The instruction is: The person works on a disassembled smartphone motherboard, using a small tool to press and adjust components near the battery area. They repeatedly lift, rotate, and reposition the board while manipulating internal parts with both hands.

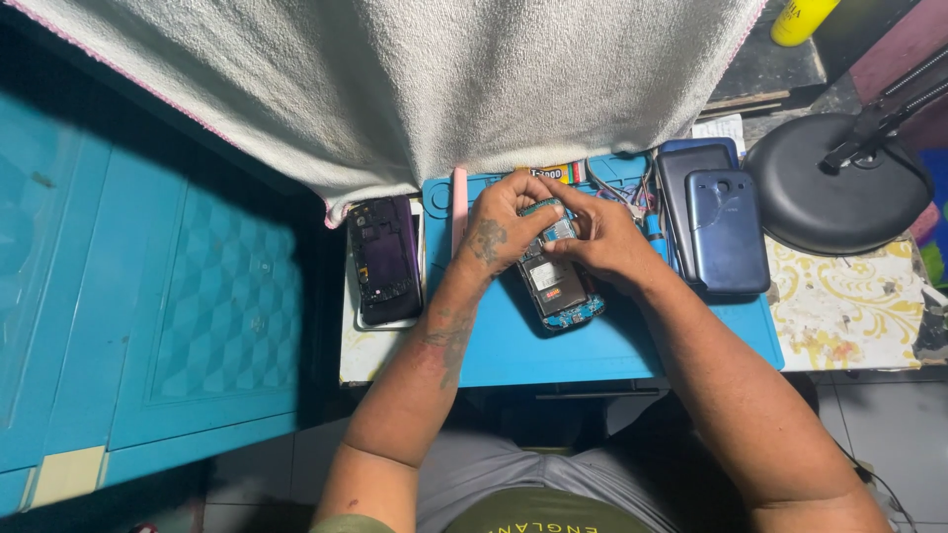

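An opened phone (556, 286) with its back removed and circuit board showing lies on a blue work mat (513, 345). My left hand (502, 232) grips its upper left edge. On the upper right side, my right hand (597, 237) presses its fingertips against the top of the board. Both hands meet over the phone's upper end and hide it.
A dark purple phone shell (384, 259) lies left of the mat. Blue phone back covers (726, 229) are stacked at the right, beside a round black lamp base (837, 183). A white towel (415, 79) hangs over the back. Small tools (632, 192) and a pink stick (459, 207) lie nearby.
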